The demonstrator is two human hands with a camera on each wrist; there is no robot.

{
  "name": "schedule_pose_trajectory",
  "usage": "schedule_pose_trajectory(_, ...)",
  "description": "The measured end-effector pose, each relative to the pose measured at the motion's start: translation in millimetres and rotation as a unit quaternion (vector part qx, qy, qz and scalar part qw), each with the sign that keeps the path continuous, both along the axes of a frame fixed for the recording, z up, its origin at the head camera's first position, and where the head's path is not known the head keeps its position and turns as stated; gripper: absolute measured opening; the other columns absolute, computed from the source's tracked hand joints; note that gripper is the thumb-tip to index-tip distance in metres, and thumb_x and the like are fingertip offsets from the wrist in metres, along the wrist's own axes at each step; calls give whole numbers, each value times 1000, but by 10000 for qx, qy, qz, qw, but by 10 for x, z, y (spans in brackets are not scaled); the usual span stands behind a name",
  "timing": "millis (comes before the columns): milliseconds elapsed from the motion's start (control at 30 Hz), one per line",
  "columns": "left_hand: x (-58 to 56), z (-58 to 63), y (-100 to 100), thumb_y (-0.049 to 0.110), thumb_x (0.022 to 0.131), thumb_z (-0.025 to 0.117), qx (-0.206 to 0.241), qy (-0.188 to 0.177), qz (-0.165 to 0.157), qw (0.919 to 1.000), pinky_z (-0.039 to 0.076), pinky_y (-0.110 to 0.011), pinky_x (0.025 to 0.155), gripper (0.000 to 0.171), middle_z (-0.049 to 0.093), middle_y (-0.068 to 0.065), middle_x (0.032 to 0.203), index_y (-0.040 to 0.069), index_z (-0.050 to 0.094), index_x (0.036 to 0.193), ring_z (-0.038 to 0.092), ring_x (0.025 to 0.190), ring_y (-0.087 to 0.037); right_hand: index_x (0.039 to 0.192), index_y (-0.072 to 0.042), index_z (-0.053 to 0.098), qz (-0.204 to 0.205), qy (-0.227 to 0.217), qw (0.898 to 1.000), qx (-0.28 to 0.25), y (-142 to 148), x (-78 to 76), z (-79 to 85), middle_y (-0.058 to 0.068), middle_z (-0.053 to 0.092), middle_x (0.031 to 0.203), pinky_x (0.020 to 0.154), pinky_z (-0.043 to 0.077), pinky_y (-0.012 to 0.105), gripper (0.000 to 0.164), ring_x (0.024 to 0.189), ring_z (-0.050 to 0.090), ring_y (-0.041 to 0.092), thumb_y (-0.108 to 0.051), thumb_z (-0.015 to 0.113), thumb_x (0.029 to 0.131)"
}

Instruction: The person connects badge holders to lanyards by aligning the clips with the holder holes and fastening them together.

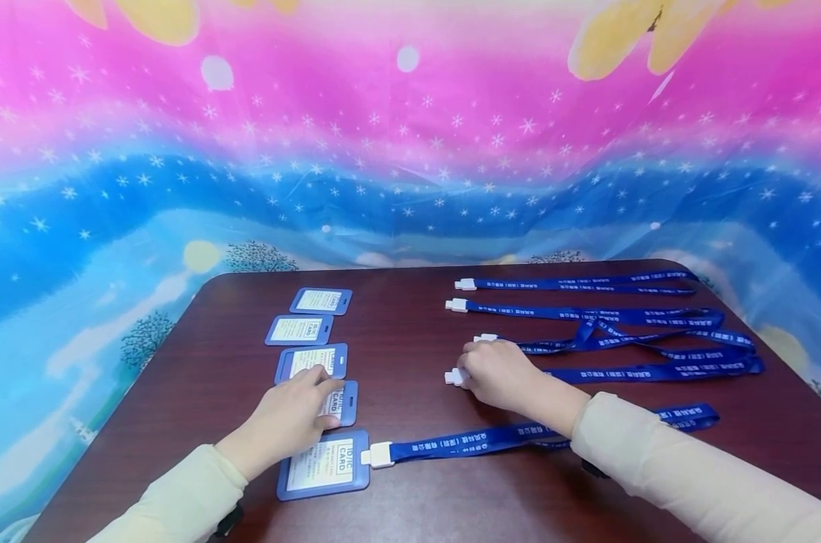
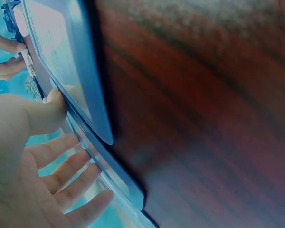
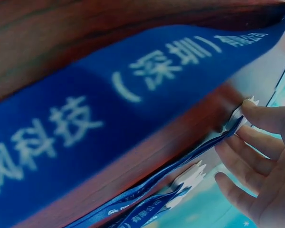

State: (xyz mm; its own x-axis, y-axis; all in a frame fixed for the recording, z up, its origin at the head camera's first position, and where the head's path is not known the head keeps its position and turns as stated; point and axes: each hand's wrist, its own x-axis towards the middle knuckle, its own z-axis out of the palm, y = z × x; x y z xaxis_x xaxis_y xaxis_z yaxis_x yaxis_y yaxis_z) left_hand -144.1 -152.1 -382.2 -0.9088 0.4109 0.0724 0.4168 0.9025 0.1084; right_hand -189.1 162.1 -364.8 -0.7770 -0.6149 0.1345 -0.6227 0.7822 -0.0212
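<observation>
My left hand [image 1: 291,411] is over the fourth blue-framed badge holder [image 1: 348,405] from the back. Its thumb lies at the holder's near edge and the fingers reach across to the far side, spread and fairly straight in the left wrist view. With my right hand [image 1: 499,371] I pinch the white plastic clip [image 1: 455,377] of a blue lanyard [image 1: 641,372] between thumb and fingers; the right wrist view shows the thumb on this clip [image 3: 237,116]. Nearer me, another badge holder [image 1: 363,483] is joined to a lanyard [image 1: 451,445] by its white clip [image 1: 379,455].
Three more badge holders, one of them the third holder [image 1: 284,366], line the left of the brown table [image 1: 410,505]. Further lanyards, such as the rearmost lanyard [image 1: 587,284], lie on the right with clips pointing left. A patterned cloth [image 1: 410,151] hangs behind.
</observation>
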Motion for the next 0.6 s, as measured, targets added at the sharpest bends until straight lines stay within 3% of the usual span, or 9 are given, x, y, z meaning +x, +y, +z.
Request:
schedule_pose_trajectory(367, 23, -17, -7, 33, 78, 85, 247, -196, 107, 9994, 56, -41, 85, 60, 60, -4, 120, 14, 65, 131, 59, 103, -18, 98, -8, 78, 270, 173, 9993, 165, -236, 12, -9, 4, 68, 87, 70, 56, 32, 19, 75, 64, 16, -21, 79, 84)
schedule_pose_trajectory(600, 32, -17, 26, 38, 79, 83, 281, -221, 80, 9993, 55, -37, 81, 60, 60, -3, 119, 14, 65, 131, 57, 101, -16, 102, -9, 77, 460, 134, 9981, 376, -472, 26, -8, 2, 67, 89, 73, 55, 30, 22, 77, 62, 14, -25, 77, 87)
